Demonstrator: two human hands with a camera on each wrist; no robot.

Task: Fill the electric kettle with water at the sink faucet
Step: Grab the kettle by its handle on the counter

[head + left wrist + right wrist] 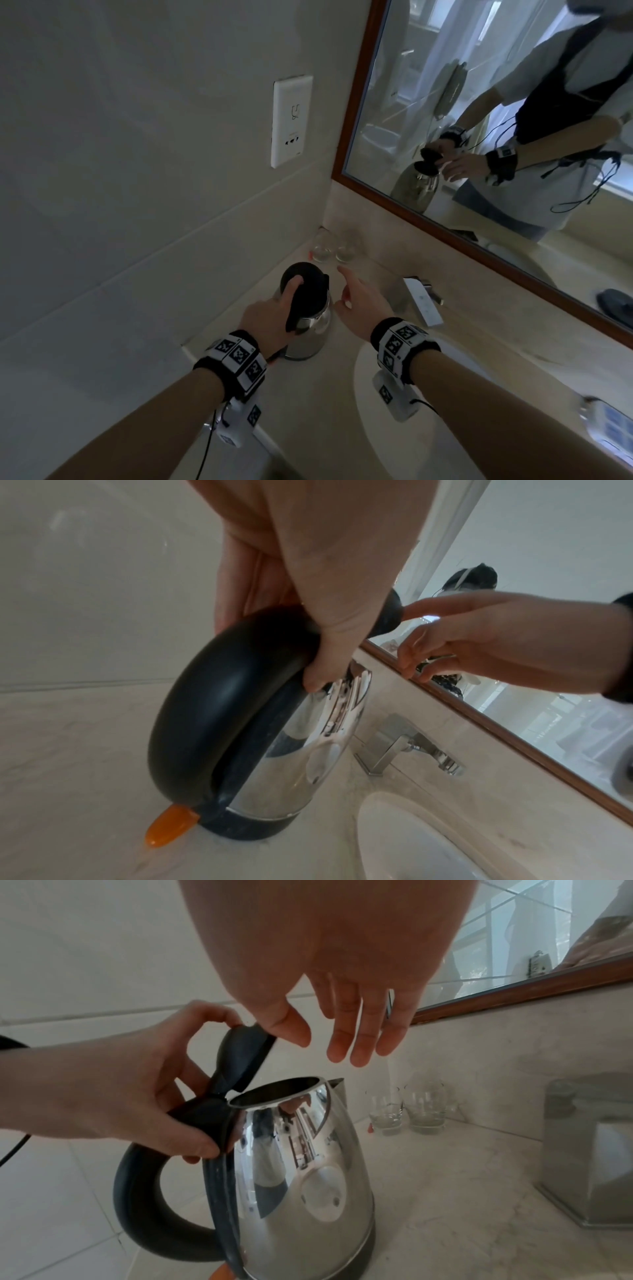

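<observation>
The kettle stands upright on the counter left of the sink, spout toward the two glasses. The left hand grips its handle top, thumb holding the lid raised; the right hand hovers above, fingers loosely spread. Only the right wrist view shows the open mouth; only the left wrist view shows the orange switch.

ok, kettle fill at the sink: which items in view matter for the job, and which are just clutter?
In play:
- kettle, lid flipped up, on the counter
- left hand holding its handle
- right hand open beside it
- faucet
- sink basin

Just lying about:
- two glasses in the corner
- wall socket
- mirror
</observation>
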